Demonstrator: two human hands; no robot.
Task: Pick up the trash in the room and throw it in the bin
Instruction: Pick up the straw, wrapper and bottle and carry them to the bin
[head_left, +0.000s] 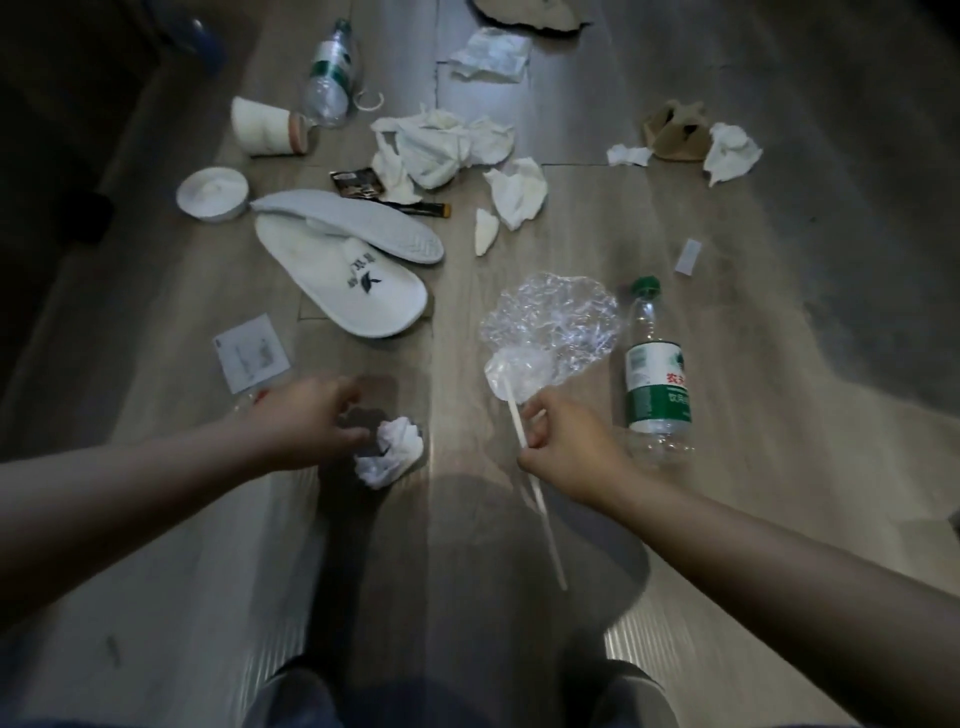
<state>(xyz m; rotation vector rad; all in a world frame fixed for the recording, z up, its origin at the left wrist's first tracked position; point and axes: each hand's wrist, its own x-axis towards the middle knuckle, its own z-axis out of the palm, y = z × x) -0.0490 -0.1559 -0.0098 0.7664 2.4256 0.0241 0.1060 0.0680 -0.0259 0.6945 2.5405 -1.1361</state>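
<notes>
1. The thin stick (544, 519) is pinched between the thumb and curled fingers of the right hand (569, 447), well up its length; the long lower end hangs free.
2. The fingers of the left hand (306, 421) are curled just beside the crumpled tissue (390, 453) on the floor (779, 234) — whether it is touched cannot be told.
3. The stick's top end is met by clear plastic wrap (553, 322); whether the two are joined cannot be told.
4. With so narrow a pinch, the stick could be levered loose by its own free end, and the wrap dragged or shed.
5. The tissue could be nudged away if the fingers close short of it.
6. No bin is seen — further out, a bottle (657, 374) and more litter are left.
</notes>
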